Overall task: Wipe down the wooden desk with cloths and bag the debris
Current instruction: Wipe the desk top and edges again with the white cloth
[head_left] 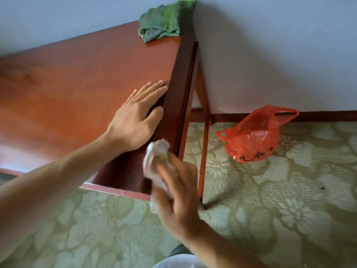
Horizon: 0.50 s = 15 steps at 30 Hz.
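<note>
The reddish wooden desk (pixel 77 78) fills the left of the view, its right end facing me. My left hand (pixel 139 115) lies flat on the top at the right edge, fingers straight. My right hand (pixel 177 188) grips a bunched white cloth (pixel 156 157) against the desk's dark side panel (pixel 179 89) near the front corner; the hand is blurred. A crumpled green cloth (pixel 164 20) sits on the far right corner of the desk, against the wall. An open red plastic bag (pixel 255 136) stands on the floor to the right of the desk.
A pale wall (pixel 270 45) runs behind the desk, with a dark skirting board (pixel 328 116) at its foot. Green floral carpet (pixel 270 200) covers the floor. The desk's thin legs (pixel 204 144) stand between the side panel and the bag.
</note>
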### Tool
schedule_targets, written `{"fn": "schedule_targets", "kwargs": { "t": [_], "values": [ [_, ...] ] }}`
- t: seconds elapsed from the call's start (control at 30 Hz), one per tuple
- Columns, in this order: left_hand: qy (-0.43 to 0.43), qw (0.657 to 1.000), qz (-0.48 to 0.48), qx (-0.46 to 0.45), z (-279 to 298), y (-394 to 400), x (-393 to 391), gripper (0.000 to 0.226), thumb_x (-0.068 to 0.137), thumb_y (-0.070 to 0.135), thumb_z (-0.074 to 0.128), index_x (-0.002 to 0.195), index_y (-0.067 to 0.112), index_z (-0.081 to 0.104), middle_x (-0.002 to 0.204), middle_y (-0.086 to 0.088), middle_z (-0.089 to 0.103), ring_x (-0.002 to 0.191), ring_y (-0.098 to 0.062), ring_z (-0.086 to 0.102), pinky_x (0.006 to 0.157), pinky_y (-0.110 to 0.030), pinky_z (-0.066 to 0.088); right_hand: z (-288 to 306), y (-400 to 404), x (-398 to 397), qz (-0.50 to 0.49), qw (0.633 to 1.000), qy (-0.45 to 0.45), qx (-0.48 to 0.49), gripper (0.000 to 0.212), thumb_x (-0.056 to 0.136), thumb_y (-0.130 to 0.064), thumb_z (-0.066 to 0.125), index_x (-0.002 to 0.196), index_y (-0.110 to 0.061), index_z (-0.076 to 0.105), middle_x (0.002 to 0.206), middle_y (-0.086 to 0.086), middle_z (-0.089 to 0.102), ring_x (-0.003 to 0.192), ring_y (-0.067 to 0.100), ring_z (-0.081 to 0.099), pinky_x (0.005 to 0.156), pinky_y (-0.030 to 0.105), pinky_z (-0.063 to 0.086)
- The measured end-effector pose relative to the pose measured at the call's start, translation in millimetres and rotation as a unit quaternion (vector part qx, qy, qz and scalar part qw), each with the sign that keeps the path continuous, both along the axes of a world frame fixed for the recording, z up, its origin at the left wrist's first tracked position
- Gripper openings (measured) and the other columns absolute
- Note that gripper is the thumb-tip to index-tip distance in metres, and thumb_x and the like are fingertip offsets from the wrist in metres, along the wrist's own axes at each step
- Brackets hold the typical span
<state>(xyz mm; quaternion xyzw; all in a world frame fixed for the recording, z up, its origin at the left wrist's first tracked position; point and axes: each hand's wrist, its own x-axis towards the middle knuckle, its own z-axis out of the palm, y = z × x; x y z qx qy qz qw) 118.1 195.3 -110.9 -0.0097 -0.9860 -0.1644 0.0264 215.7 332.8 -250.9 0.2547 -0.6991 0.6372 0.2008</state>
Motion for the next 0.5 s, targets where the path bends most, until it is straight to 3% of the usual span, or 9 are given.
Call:
{"fn": "schedule_targets", "kwargs": {
  "t": [0.13,0.3,0.4,0.5],
  "values": [
    [-0.021,0.998,0.002,-0.062,0,4,3,0.070,0.097,0.054,0.033,0.164,0.036,0.024,0.171,0.019,0.014,0.158,-0.005,0.002,0.130,-0.042,0.002,-17,5,-15,0.048,0.995,0.089,0.025,0.030,0.108,-0.023,0.049,0.137,-0.016,0.056,0.144,0.014,0.054,0.124,0.034,0.055,0.102,0.047,0.046],
    [-0.050,0.993,0.039,-0.095,1,5,2,0.069,0.095,0.059,0.028,0.162,0.050,0.012,0.172,0.017,0.001,0.160,-0.012,-0.007,0.129,-0.047,-0.003,-3,-8,-116,0.034,0.990,-0.135,-0.007,0.039,0.109,-0.023,0.050,0.148,-0.017,0.055,0.138,0.001,0.060,0.127,0.015,0.056,0.102,0.037,0.047],
    [-0.057,0.992,0.040,-0.105,1,8,2,0.070,0.095,0.059,0.029,0.161,0.051,0.010,0.173,0.015,0.000,0.160,-0.013,-0.008,0.129,-0.050,-0.002,9,-16,-168,-0.005,0.987,-0.159,0.030,0.041,0.110,-0.032,0.047,0.150,-0.024,0.053,0.139,-0.001,0.060,0.124,0.013,0.056,0.096,0.029,0.047],
    [-0.065,0.990,0.041,-0.121,0,7,0,0.069,0.097,0.057,0.029,0.161,0.052,0.005,0.173,0.016,-0.003,0.160,-0.014,-0.009,0.128,-0.053,-0.003,6,-15,-170,-0.019,0.981,-0.167,0.092,0.046,0.108,-0.040,0.041,0.154,-0.032,0.046,0.141,-0.002,0.057,0.121,0.021,0.057,0.093,0.039,0.051]
  ]
}}
